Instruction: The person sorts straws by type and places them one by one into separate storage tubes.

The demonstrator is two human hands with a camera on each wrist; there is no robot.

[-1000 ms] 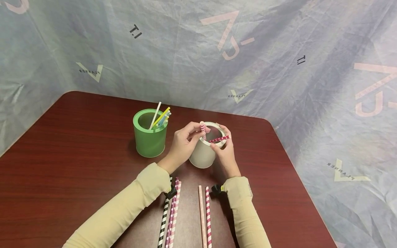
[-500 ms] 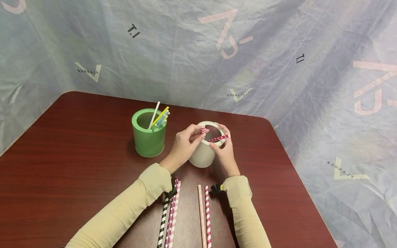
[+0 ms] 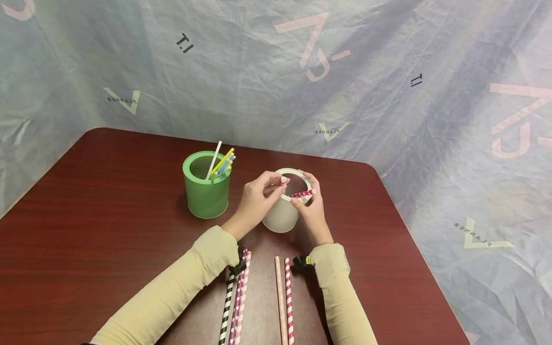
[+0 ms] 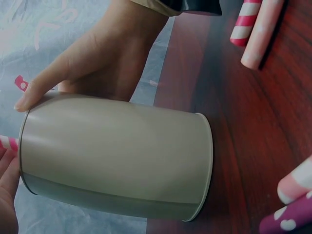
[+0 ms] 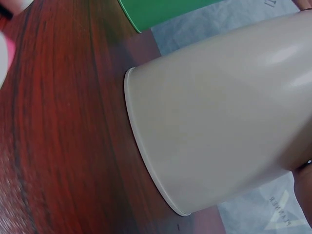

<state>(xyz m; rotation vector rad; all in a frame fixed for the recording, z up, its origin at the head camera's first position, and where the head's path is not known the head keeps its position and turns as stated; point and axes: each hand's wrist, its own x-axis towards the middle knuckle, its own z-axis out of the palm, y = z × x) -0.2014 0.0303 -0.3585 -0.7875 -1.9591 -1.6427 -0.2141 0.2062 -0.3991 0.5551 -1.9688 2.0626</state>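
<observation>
A cream can (image 3: 280, 216) stands upright on the table. My left hand (image 3: 257, 200) pinches a pink-and-white striped paper straw (image 4: 9, 143) at the left side of its rim, and only the straw's top end shows above the fingers in the head view. From the right, my right hand (image 3: 315, 213) grips the can near its top, with the thumb at the front rim and the fingers round the far side. A dark red straw with white marks (image 3: 300, 194) leans inside the opening, its top end at the rim beside the right hand.
Left of the cream can stands a green can (image 3: 207, 199) holding several white, yellow and blue straws (image 3: 222, 165). Nearer me on the table lie black-striped (image 3: 225, 311), purple (image 3: 235, 314), pink-striped (image 3: 243, 299), peach (image 3: 281, 299) and red-striped (image 3: 289, 299) straws. A grey cloth (image 3: 241, 72) hangs behind.
The striped straw in my left hand has sunk lower, from standing well above the fingers to barely showing. The dark red straw's outer end has dipped slightly. My right hand keeps its grip.
</observation>
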